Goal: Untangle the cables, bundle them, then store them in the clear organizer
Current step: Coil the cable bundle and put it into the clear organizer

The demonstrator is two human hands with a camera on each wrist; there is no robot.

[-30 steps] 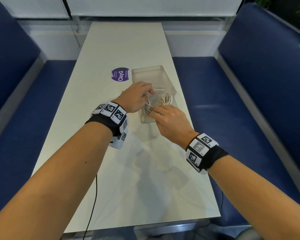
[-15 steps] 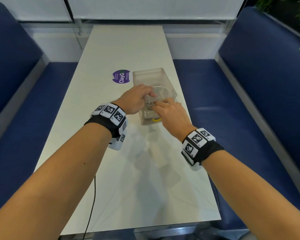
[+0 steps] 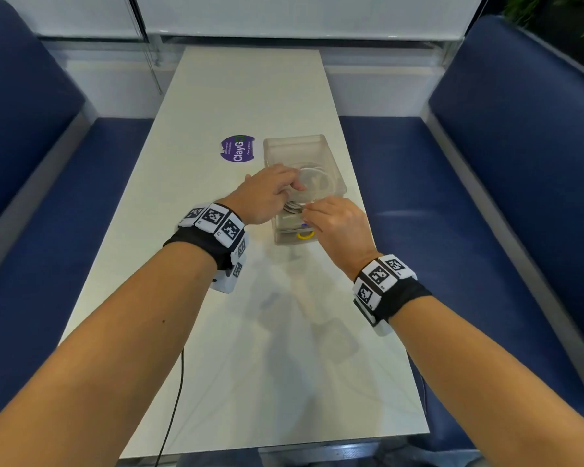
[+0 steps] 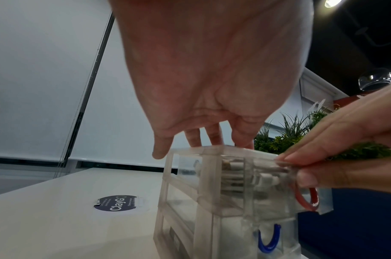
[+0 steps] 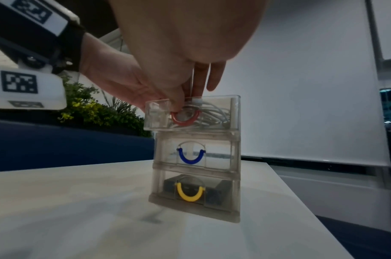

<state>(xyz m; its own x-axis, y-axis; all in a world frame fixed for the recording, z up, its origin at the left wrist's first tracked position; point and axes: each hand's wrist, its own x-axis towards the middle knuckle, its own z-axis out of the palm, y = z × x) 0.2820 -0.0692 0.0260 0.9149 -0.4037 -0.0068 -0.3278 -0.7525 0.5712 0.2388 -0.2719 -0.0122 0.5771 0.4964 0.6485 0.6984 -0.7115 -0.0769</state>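
Observation:
A clear three-drawer organizer (image 3: 331, 163) stands on the white table (image 3: 250, 96). Its top drawer (image 5: 212, 126), with a red handle (image 5: 185, 121), sticks out slightly and holds a coiled bundle of white cables (image 5: 214, 112). My left hand (image 3: 292, 185) presses down on the organizer's top with straight fingers (image 4: 212, 138), thumb hanging at the side. My right hand (image 3: 309, 212) pinches the top drawer's front: thumb at the red handle, fingers over the rim (image 4: 296, 163). The middle drawer has a blue handle (image 5: 191, 156); the bottom has a yellow handle (image 5: 190, 193).
A purple round sticker (image 3: 237, 148) lies on the table left of the organizer. Blue benches (image 3: 452, 197) run along both sides. A black wire (image 3: 176, 399) hangs over the near edge. The bottom drawer holds dark objects (image 5: 218, 189).
My right hand has moved forward with the top drawer, which now sits further inside the organizer. The left hand stays on the organizer's top.

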